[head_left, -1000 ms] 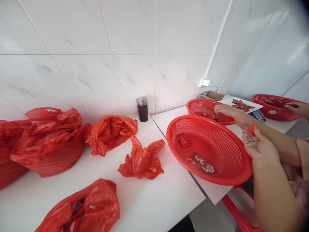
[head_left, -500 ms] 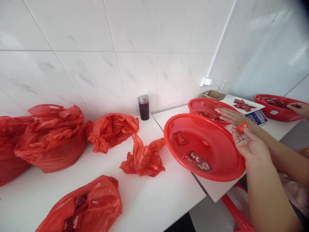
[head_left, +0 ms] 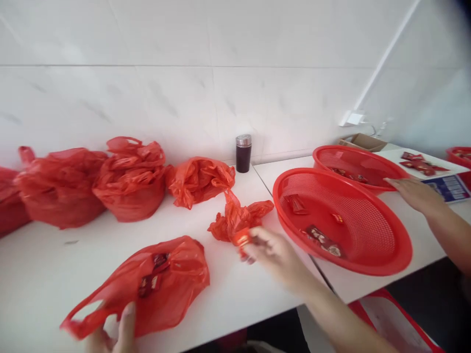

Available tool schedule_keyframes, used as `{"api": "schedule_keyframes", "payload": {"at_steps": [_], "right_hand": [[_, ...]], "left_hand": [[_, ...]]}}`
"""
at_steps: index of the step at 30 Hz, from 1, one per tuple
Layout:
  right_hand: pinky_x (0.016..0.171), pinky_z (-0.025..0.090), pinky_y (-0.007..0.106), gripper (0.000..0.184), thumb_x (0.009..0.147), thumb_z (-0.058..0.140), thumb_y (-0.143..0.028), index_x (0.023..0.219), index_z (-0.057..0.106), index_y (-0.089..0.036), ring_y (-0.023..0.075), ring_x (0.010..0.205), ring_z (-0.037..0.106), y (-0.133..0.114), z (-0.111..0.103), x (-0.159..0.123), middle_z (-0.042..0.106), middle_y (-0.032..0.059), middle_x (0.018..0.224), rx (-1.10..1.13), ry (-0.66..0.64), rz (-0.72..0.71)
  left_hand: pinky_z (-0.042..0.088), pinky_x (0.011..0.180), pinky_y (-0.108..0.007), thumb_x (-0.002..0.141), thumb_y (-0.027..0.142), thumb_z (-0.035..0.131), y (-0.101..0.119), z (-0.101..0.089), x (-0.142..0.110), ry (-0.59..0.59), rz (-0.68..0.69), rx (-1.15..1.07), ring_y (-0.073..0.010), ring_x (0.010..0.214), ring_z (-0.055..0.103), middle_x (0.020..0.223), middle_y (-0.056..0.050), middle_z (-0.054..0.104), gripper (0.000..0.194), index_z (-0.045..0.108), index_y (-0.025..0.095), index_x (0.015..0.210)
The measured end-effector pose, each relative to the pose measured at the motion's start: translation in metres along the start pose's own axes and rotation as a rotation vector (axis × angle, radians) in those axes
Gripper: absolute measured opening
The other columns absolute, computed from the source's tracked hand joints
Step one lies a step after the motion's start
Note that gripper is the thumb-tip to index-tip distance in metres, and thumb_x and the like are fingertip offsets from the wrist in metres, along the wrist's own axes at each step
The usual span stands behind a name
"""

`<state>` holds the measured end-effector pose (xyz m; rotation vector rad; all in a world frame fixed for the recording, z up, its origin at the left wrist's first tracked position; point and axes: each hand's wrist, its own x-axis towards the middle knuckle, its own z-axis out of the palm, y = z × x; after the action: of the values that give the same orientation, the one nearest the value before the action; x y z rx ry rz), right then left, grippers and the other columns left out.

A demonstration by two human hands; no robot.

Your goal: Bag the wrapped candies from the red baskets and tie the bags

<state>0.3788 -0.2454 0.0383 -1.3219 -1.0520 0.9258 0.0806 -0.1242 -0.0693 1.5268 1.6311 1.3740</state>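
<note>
The right hand [head_left: 275, 252] has its grip pinched on a small, glossy red packet with pale print [head_left: 242, 239], held over the smooth white surface [head_left: 37, 274]; it overlaps a crumpled red plastic bag [head_left: 235, 215] in view, and whether they touch cannot be told; this hand has just swung leftward from the right rim of a large, round red plastic basket with perforated walls [head_left: 368, 225], and the left hand [head_left: 112, 338] has come into view at the surface's front edge; its thumb and fingers stand about the handle of a thin red plastic carrier bag [head_left: 172, 291], though I cannot tell whether that grip is pressed onto the film; the packet is thus now between basket and carrier bag, clear of the basket; the carrier bag lies near the front edge, a few dark red packets [head_left: 149, 284] showing in it; the basket spans the surface's dark seam, with several red and brown packets [head_left: 324, 240] inside; behind it a second red basket [head_left: 371, 169] holds small packets, a co-worker's hand [head_left: 417, 193] at its right rim; further red plastic bags [head_left: 128, 186] line the back edge, contents hidden.
</note>
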Motion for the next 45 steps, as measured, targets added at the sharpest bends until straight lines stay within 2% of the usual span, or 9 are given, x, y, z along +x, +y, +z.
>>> {"api": "schedule_keyframes", "payload": {"at_steps": [3, 6, 15, 20, 27, 29, 35, 41, 45], "right_hand": [[0.090, 0.055, 0.043, 0.030, 0.098, 0.041, -0.038, 0.124, 0.057, -0.042, 0.0242, 0.105, 0.064, 0.010, 0.070, 0.014, 0.066, 0.0020, 0.114, -0.235, -0.218, -0.200], [0.094, 0.051, 0.048, 0.043, 0.096, 0.045, -0.033, 0.139, 0.044, -0.040, 0.0297, 0.113, 0.059, 0.026, 0.106, 0.031, 0.060, 0.0052, 0.126, -0.539, -0.317, -0.366], [0.084, 0.047, 0.053, 0.034, 0.070, 0.074, -0.010, 0.100, 0.064, -0.023, 0.0385, 0.099, 0.061, 0.063, 0.091, 0.072, 0.067, 0.0097, 0.088, -1.208, -0.369, -0.369], [0.073, 0.048, 0.040, 0.014, 0.080, 0.057, -0.008, 0.073, 0.059, -0.020, 0.0203, 0.070, 0.063, 0.027, 0.084, 0.093, 0.062, 0.0012, 0.066, -0.969, -0.254, -0.406], [0.075, 0.050, 0.028, 0.005, 0.086, 0.050, -0.019, 0.090, 0.052, -0.021, 0.0132, 0.085, 0.064, -0.087, 0.086, 0.113, 0.065, -0.0007, 0.090, -0.170, -0.173, -0.571], [0.078, 0.050, 0.029, 0.007, 0.084, 0.051, -0.016, 0.088, 0.052, -0.021, 0.0130, 0.086, 0.064, -0.110, 0.090, 0.117, 0.065, -0.0007, 0.089, -0.111, -0.283, -0.576], [0.083, 0.051, 0.032, 0.003, 0.087, 0.051, -0.022, 0.089, 0.052, -0.020, 0.0142, 0.091, 0.064, -0.142, 0.115, 0.114, 0.067, 0.0005, 0.089, -0.064, -0.590, -0.523], [0.092, 0.043, 0.046, 0.037, 0.077, 0.071, -0.041, 0.108, 0.059, -0.024, 0.0290, 0.114, 0.053, -0.115, 0.112, 0.105, 0.055, 0.0063, 0.124, -0.728, -0.328, -0.569], [0.070, 0.048, 0.039, 0.038, 0.078, 0.070, -0.034, 0.113, 0.058, -0.025, 0.0258, 0.087, 0.061, -0.098, 0.088, 0.115, 0.062, 0.0079, 0.104, -0.985, -0.425, -0.312]], "left_hand": [[0.041, 0.097, -0.045, 0.075, 0.050, 0.069, 0.021, -0.008, 0.000, 0.041, -0.063, -0.064, -0.0247, 0.095, 0.057, 0.093, -0.003, 0.062, 0.043, 0.064, 0.019, 0.103], [0.040, 0.099, -0.041, 0.074, 0.050, 0.070, 0.041, -0.021, 0.002, 0.111, -0.179, -0.178, -0.0236, 0.098, 0.058, 0.094, -0.003, 0.065, 0.038, 0.067, 0.020, 0.096], [0.043, 0.073, -0.025, 0.074, 0.046, 0.068, 0.072, -0.051, 0.004, 0.009, -0.162, -0.212, -0.0150, 0.073, 0.056, 0.073, 0.004, 0.063, 0.025, 0.064, 0.024, 0.084], [0.043, 0.079, -0.021, 0.073, 0.035, 0.071, 0.090, -0.060, 0.019, -0.064, -0.009, -0.378, -0.0153, 0.093, 0.055, 0.091, 0.003, 0.061, 0.011, 0.068, 0.025, 0.076], [0.044, 0.103, -0.040, 0.076, 0.012, 0.063, 0.156, -0.066, 0.059, 0.026, 0.224, -0.830, -0.0210, 0.105, 0.061, 0.097, -0.002, 0.066, 0.015, 0.072, 0.022, 0.082], [0.051, 0.093, -0.042, 0.080, 0.016, 0.063, 0.175, -0.068, 0.072, -0.108, 0.260, -0.801, -0.0215, 0.096, 0.065, 0.102, -0.003, 0.066, 0.023, 0.069, 0.025, 0.099], [0.049, 0.058, -0.025, 0.085, 0.039, 0.063, 0.204, -0.064, 0.096, -0.868, 0.217, -0.160, -0.0138, 0.064, 0.056, 0.074, 0.002, 0.058, 0.050, 0.048, 0.031, 0.132], [0.041, 0.050, -0.023, 0.082, 0.046, 0.064, 0.197, -0.054, 0.106, -0.884, 0.153, 0.057, -0.0127, 0.057, 0.050, 0.064, 0.005, 0.049, 0.062, 0.043, 0.029, 0.139], [0.047, 0.056, -0.028, 0.080, 0.045, 0.066, 0.190, -0.058, 0.119, -0.888, 0.066, 0.018, -0.0153, 0.060, 0.056, 0.066, 0.004, 0.052, 0.078, 0.033, 0.024, 0.147]]}}
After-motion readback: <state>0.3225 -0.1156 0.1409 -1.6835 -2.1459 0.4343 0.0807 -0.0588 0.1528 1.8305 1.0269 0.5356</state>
